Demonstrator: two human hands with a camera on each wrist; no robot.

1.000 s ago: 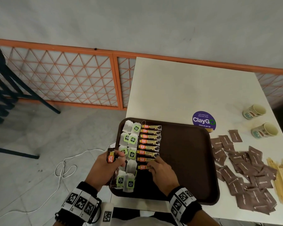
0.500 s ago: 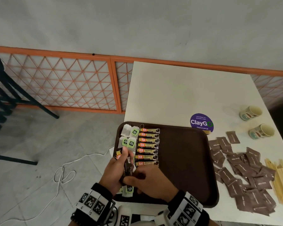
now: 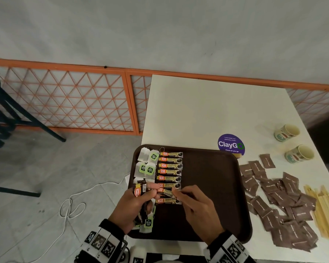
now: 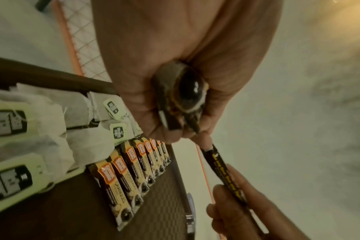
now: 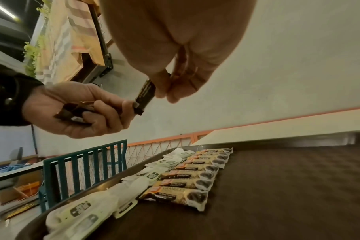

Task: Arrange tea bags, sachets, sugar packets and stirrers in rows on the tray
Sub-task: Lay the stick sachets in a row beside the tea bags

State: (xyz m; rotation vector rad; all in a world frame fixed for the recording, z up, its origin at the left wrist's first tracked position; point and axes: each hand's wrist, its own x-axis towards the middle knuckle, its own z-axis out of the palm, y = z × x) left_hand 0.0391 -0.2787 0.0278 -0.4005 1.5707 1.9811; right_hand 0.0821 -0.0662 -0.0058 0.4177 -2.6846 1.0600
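Note:
A brown tray (image 3: 207, 186) sits at the table's near left corner. Along its left side lies a column of white tea bags (image 3: 148, 168), and beside that a column of coffee sachets (image 3: 170, 171). My left hand (image 3: 152, 192) hovers over the tray's left edge and grips a bundle of sachets (image 3: 139, 190) (image 4: 181, 97). My right hand (image 3: 176, 192) (image 5: 166, 91) pinches the end of one sachet (image 3: 167, 194) (image 5: 145, 95) (image 4: 226, 172). The sachet's other end is still at the left fingertips, just above the sachet column.
Right of the tray lie a heap of brown sugar packets (image 3: 279, 204) and a pile of wooden stirrers (image 3: 325, 211). Two paper cups (image 3: 287, 131) (image 3: 300, 153) lie on their sides farther back, near a purple ClayGo sticker (image 3: 230, 144). A white cable (image 3: 68, 207) trails on the floor.
My right hand left the sachet it pressed at the near end of the row, reached over to my left hand and now draws one sachet from the bundle.

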